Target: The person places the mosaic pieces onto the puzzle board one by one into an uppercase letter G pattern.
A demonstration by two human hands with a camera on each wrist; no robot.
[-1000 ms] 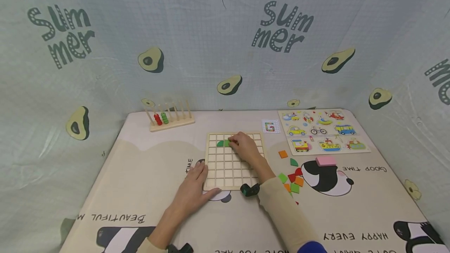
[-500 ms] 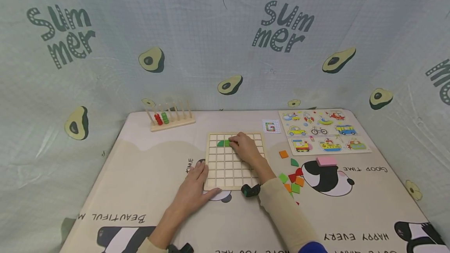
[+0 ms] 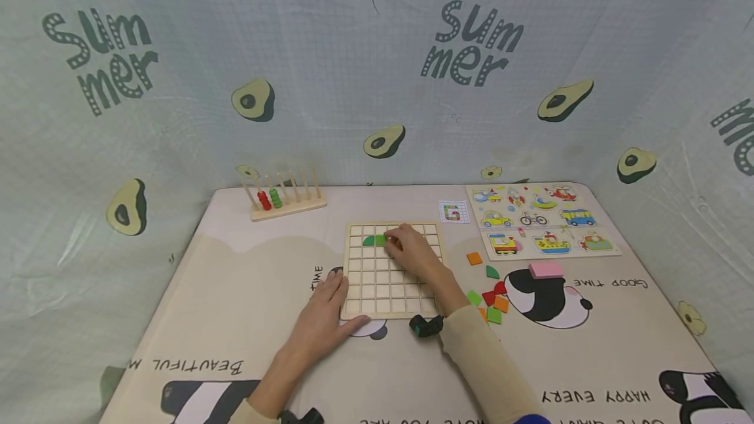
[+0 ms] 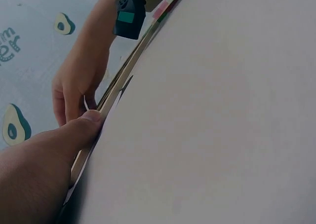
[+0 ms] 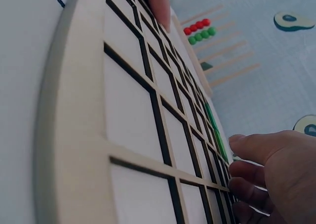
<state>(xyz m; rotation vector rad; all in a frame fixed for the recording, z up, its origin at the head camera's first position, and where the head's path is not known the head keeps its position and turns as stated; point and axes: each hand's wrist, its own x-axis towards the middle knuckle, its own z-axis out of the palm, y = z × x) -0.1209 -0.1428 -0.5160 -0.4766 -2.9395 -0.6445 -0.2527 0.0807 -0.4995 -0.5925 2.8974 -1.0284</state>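
On the table lies a wooden grid board (image 3: 377,278). A green quarter-round tile (image 3: 368,241) and a green square tile (image 3: 380,240) sit side by side in its second row from the back. My right hand (image 3: 412,254) reaches over the board, thumb and curled fingers at the right edge of the square tile, pinching there. In the right wrist view those fingers (image 5: 247,179) stand by the far green strip, and the contact is partly hidden. My left hand (image 3: 321,313) lies at the board's near left corner, fingers extended along the side, its thumb (image 4: 89,118) on the front edge.
Loose orange, red and green tiles (image 3: 493,315) lie right of the board. Behind them are a pattern card (image 3: 453,212), a picture puzzle board (image 3: 542,221) and a pink block (image 3: 546,270). A bead rack (image 3: 288,205) stands at the back left.
My right hand and forearm have shifted slightly to the right, so more of the green square tile shows. My left hand has stayed at the board's corner.
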